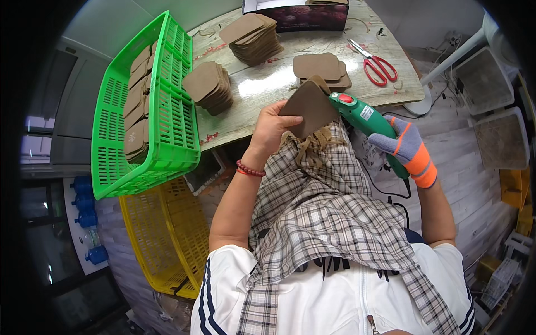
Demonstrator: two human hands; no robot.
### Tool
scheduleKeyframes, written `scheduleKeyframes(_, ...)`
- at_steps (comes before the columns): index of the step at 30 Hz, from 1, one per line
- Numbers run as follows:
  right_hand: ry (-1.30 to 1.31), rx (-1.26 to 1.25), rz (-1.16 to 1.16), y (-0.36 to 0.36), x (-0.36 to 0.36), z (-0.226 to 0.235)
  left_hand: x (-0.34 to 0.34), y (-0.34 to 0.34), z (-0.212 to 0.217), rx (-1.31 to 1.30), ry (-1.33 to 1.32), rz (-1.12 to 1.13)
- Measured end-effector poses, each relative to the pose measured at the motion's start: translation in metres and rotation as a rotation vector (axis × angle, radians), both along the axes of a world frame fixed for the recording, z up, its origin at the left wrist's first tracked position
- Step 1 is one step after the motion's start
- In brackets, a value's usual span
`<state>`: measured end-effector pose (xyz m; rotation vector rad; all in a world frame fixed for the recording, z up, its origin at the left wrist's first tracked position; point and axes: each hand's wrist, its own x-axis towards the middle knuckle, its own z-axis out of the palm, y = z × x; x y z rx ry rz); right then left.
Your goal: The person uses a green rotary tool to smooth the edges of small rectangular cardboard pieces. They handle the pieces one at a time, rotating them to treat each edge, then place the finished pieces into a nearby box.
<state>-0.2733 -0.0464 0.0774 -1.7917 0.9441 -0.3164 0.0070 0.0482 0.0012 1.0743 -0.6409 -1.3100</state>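
Note:
My bare left hand [273,127] pinches a brown rounded pad [314,109], thumb on its face, tilted up over my lap. In my right hand [406,148], which wears a grey and orange glove, is a green corded electric cutter [357,111] with a red switch. The cutter's head meets the pad's upper right edge, where a narrow strip [319,84] curls; the blade itself is hidden. Brown trimmings [315,146] lie on my checked apron [329,223] below the pad. Just behind stands a low stack of brown pads [321,68] on the table.
Two taller pad stacks [254,39] [207,84] stand on the table [268,78]. Red-handled scissors [377,64] lie at its right, a box [301,17] at the back. A green crate [181,106] holds more pads; a yellow crate [162,234] sits below. The power cord [385,192] hangs beside my right leg.

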Motion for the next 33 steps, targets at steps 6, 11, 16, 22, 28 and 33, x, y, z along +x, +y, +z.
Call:
scheduleKeyframes(6, -0.101, 0.048, -0.045, 0.002, 0.006, -0.002, 0.001, 0.004, -0.001, 0.036, -0.047, -0.094)
scheduleKeyframes(11, -0.034, 0.064, 0.002, -0.001, 0.002, -0.002, 0.019, 0.007, 0.006, 0.019, -0.385, -0.044)
scheduleKeyframes(16, 0.037, 0.092, 0.043, 0.000, 0.002, 0.006, 0.031, 0.011, 0.018, -0.069, -0.314, 0.119)
scheduleKeyframes(22, -0.024, 0.191, 0.066, 0.008, 0.005, 0.006, 0.035, 0.013, 0.016, -0.100, -0.196, 0.174)
scheduleKeyframes(28, -0.041, 0.229, 0.069, 0.012, 0.009, 0.002, 0.028, 0.013, 0.016, -0.065, -0.216, 0.102)
scheduleKeyframes(33, -0.009, 0.237, 0.078, 0.012, 0.013, -0.001, 0.023, 0.010, 0.021, 0.005, -0.194, -0.055)
